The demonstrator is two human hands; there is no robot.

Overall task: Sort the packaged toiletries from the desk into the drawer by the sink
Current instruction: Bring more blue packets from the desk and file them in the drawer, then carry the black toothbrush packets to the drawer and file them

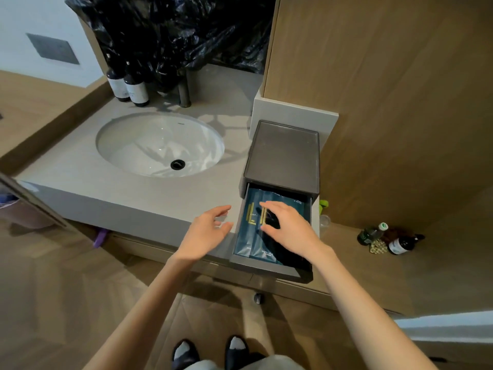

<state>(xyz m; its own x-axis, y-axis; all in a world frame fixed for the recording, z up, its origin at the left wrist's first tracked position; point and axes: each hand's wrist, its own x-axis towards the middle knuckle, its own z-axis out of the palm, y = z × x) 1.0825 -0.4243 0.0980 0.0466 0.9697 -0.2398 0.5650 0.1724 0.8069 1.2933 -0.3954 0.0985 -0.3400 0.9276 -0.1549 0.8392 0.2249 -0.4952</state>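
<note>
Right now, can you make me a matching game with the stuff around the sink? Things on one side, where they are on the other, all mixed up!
Things:
1. teal packets
2. two dark bottles
3. black drain
4. right hand

Places:
A. at the bottom of the white sink
B. lying inside the open drawer
C. over the drawer, above the packets
D. standing on the counter behind the sink, left of the tap

Pairs: 1-B, 2-D, 3-A, 4-C
</note>
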